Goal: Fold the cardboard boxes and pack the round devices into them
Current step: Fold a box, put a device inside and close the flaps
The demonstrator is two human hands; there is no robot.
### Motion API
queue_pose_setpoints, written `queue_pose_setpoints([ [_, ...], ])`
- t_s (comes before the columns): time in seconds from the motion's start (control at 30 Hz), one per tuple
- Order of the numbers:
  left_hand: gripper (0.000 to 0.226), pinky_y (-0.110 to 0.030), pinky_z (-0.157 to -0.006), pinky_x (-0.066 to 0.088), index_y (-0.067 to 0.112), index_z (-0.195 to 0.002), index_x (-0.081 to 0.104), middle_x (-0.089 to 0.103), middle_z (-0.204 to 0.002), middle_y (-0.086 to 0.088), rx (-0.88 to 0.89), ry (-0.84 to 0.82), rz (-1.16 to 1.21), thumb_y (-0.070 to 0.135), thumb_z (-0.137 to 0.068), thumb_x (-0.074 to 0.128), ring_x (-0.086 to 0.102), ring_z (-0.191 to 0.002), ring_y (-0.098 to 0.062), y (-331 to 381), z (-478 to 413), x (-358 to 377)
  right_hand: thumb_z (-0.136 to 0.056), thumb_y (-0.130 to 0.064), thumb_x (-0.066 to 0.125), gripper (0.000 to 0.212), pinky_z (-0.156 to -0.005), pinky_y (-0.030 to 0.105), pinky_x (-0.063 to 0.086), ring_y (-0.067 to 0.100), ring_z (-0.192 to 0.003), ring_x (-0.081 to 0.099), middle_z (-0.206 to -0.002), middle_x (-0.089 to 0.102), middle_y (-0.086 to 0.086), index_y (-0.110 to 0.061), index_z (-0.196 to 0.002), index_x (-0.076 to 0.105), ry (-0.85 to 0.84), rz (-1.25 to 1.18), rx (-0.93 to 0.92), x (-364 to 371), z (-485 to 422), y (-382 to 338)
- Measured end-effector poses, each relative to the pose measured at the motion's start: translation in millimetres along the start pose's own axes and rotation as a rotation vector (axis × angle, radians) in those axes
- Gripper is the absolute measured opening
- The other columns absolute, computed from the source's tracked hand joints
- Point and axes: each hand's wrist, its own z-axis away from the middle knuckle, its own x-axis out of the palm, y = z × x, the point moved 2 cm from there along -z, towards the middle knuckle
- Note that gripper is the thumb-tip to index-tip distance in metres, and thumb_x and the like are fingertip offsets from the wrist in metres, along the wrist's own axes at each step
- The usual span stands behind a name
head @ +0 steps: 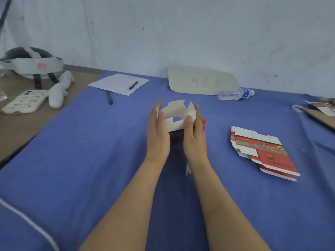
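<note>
A half-formed cardboard box [176,116], white inside and red outside, stands on the blue cloth between my two hands, its flaps pointing up. My left hand [158,131] presses flat against the box's left side with straight fingers. My right hand [194,132] holds the right side, its thumb laid over the front white wall and its fingers behind the red wall. A pile of flat red and white box blanks [262,151] lies to the right. No round device can be made out.
At the back lie a sheet of paper [118,83] with a pen [133,85], a second pen [109,97], a cardboard sign marked 46 [201,80] and a plastic bottle [235,93]. A helmet [30,64], white gloves [58,93] and a phone case [25,101] sit at left.
</note>
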Motion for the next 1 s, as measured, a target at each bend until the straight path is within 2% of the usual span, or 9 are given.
queue_pose_setpoints([
  [0.1, 0.054, -0.007, -0.097, 0.033, 0.026, -0.138, 0.044, 0.047, -0.136, 0.018, -0.006, 0.009, 0.042, 0.051, -0.097, 0.021, 0.042, -0.12, 0.013, 0.4, -0.1, -1.8, -0.1, -0.04, 0.04, 0.047, -0.087, 0.008, 0.04, -0.013, -0.102, 0.051, -0.104, 0.051, -0.036, -0.044, -0.145, 0.026, -0.048, -0.05, 0.015, -1.9, -0.6, 2.7],
  [0.3, 0.058, -0.017, -0.102, 0.035, 0.028, -0.132, 0.048, 0.051, -0.132, 0.017, 0.003, -0.065, -0.001, 0.056, -0.091, 0.019, 0.045, -0.122, 0.005, 1.7, 7.1, 1.7, -0.096, -0.044, 0.049, 0.048, -0.108, 0.044, 0.039, 0.018, -0.129, 0.047, -0.134, 0.049, -0.003, -0.024, -0.139, 0.046, -0.112, -0.178, 0.113, -7.3, -2.7, 5.5],
  [0.4, 0.056, -0.011, -0.099, 0.036, 0.021, -0.136, 0.045, 0.049, -0.136, 0.008, 0.057, -0.021, -0.079, 0.051, -0.095, 0.021, 0.045, -0.116, 0.01, 2.5, 7.9, 0.2, -0.094, -0.044, 0.05, 0.049, -0.109, 0.043, 0.039, 0.016, -0.126, 0.049, -0.13, 0.051, -0.004, -0.028, -0.14, 0.044, -0.139, -0.225, 0.139, -10.8, -2.7, 2.1],
  [0.5, 0.044, -0.023, -0.1, 0.038, 0.012, -0.136, 0.043, 0.049, -0.134, 0.005, 0.134, 0.079, -0.249, 0.038, -0.103, 0.03, 0.048, -0.121, -0.009, 4.1, 7.3, -4.0, -0.095, -0.044, 0.049, 0.047, -0.106, 0.035, 0.04, -0.001, -0.116, 0.053, -0.113, 0.058, -0.026, -0.037, -0.141, 0.04, -0.176, -0.17, 0.117, -13.4, -2.7, -0.1],
  [0.6, 0.037, -0.029, -0.1, 0.041, 0.01, -0.134, 0.044, 0.05, -0.133, 0.002, 0.148, 0.122, -0.289, 0.029, -0.103, 0.037, 0.049, -0.121, -0.016, 3.8, 6.0, -7.1, -0.094, -0.053, 0.047, 0.046, -0.111, 0.037, 0.036, 0.003, -0.127, 0.047, -0.133, 0.054, -0.017, -0.043, -0.139, 0.041, -0.226, -0.126, 0.114, -13.5, -0.9, 2.6],
  [0.67, 0.036, -0.033, -0.101, 0.042, 0.012, -0.133, 0.045, 0.052, -0.132, 0.001, 0.113, 0.101, -0.263, 0.029, -0.101, 0.043, 0.05, -0.12, -0.014, 2.8, 5.2, -6.1, -0.09, -0.065, 0.041, 0.038, -0.11, 0.036, 0.037, -0.004, -0.121, 0.05, -0.127, 0.057, -0.023, -0.053, -0.125, 0.051, -0.254, -0.125, 0.142, -11.8, 2.1, 1.0],
  [0.8, 0.056, -0.036, -0.101, 0.046, 0.015, -0.136, 0.041, 0.051, -0.134, 0.001, 0.021, 0.035, -0.201, 0.036, -0.089, 0.064, 0.051, -0.123, -0.015, 1.6, 4.5, -3.3, -0.082, -0.076, 0.034, 0.069, -0.113, 0.038, 0.033, 0.005, -0.131, 0.044, -0.14, 0.051, -0.014, -0.04, -0.14, 0.043, -0.295, -0.149, 0.164, -5.5, 5.7, -0.8],
  [0.87, 0.056, -0.037, -0.099, 0.047, 0.016, -0.134, 0.042, 0.053, -0.131, 0.001, 0.028, 0.039, -0.226, 0.037, -0.088, 0.066, 0.053, -0.12, -0.015, 1.9, 4.6, -3.4, -0.082, -0.072, 0.037, 0.058, -0.111, 0.038, 0.036, 0.003, -0.123, 0.051, -0.131, 0.058, -0.015, -0.041, -0.128, 0.056, -0.26, -0.154, 0.198, -5.4, 4.8, -1.8],
  [1.0, 0.056, -0.032, -0.101, 0.044, 0.018, -0.134, 0.042, 0.05, -0.132, 0.005, 0.049, 0.033, -0.241, 0.036, -0.088, 0.066, 0.049, -0.121, -0.012, 3.2, 7.8, -0.4, -0.078, -0.058, 0.045, 0.029, -0.096, 0.038, 0.048, 0.01, -0.096, 0.065, -0.091, 0.072, -0.012, -0.045, -0.07, 0.07, -0.121, -0.204, 0.271, -8.0, 3.2, -7.8],
])
